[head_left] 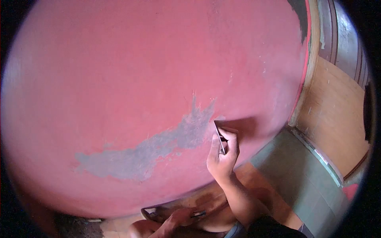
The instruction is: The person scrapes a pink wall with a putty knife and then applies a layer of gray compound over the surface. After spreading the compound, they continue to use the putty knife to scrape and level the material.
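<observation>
My right hand (223,156) is closed around a thin flat scraper (219,137), pinched between thumb and fingers. The blade is seen almost edge-on, its upper end against the pink wall (131,79). Just left of it, an irregular grey patch (158,148) stretches down and left across the pink surface, with ragged upper edges. Low in the view, my left hand (180,218) rests near my legs, in shadow. A small dark, slim object (198,214) shows at its fingers; I cannot make out its kind, nor how firmly the hand holds it.
At the right, the wall ends at a wooden edge strip (307,75). Beyond it lie a light brown board (335,101) and a grey-green floor area (297,170) with a pale metal strip (323,158). Dark debris (79,227) lies below the wall at lower left.
</observation>
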`<control>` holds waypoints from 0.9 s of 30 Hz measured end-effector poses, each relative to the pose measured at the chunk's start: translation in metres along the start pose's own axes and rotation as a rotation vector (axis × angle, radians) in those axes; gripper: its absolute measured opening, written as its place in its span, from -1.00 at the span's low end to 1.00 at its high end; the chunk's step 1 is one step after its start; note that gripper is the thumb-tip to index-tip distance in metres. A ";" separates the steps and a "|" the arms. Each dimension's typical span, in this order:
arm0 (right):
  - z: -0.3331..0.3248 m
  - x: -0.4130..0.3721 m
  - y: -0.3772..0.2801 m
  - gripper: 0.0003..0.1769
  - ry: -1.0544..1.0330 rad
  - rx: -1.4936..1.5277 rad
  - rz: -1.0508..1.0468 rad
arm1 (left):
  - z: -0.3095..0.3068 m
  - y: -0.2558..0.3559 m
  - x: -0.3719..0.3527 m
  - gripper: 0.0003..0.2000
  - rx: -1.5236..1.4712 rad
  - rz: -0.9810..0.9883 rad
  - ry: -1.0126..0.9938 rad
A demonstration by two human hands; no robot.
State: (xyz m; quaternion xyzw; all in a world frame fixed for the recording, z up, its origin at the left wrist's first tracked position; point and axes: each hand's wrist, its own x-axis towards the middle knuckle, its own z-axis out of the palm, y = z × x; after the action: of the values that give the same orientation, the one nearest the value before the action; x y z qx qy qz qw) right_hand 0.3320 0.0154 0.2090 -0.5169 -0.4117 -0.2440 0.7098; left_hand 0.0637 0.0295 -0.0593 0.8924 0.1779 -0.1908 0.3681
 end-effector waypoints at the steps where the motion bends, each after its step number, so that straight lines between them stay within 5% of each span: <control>1: 0.000 0.000 -0.002 -0.78 -0.003 0.020 0.009 | -0.014 0.014 -0.009 -0.27 0.030 0.055 -0.003; 5: 0.002 0.006 0.007 -0.76 0.072 -0.057 -0.044 | -0.025 0.028 -0.021 -0.28 0.015 0.098 0.030; 8: -0.002 0.008 0.009 -0.75 0.038 -0.127 -0.109 | -0.025 0.030 -0.016 -0.31 -0.052 -0.045 -0.036; 11: 0.005 -0.006 0.007 -0.67 0.035 -0.063 -0.092 | 0.006 -0.012 0.003 -0.34 0.024 0.098 0.042; 20: 0.002 0.008 0.009 -0.74 0.094 -0.092 -0.099 | -0.029 0.047 -0.018 -0.34 0.029 -0.156 -0.022; 23: 0.002 0.002 0.007 -0.74 0.065 -0.085 -0.077 | -0.022 0.024 -0.009 -0.35 0.008 0.051 -0.007; 27: -0.001 0.011 0.016 -0.74 0.101 -0.087 -0.052 | -0.038 0.045 -0.027 -0.33 0.015 0.028 0.006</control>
State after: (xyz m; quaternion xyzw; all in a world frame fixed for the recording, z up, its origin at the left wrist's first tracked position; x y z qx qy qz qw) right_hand 0.3506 0.0205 0.2093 -0.5234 -0.3778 -0.3059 0.6999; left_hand 0.0688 0.0221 0.0053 0.8982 0.1651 -0.1844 0.3634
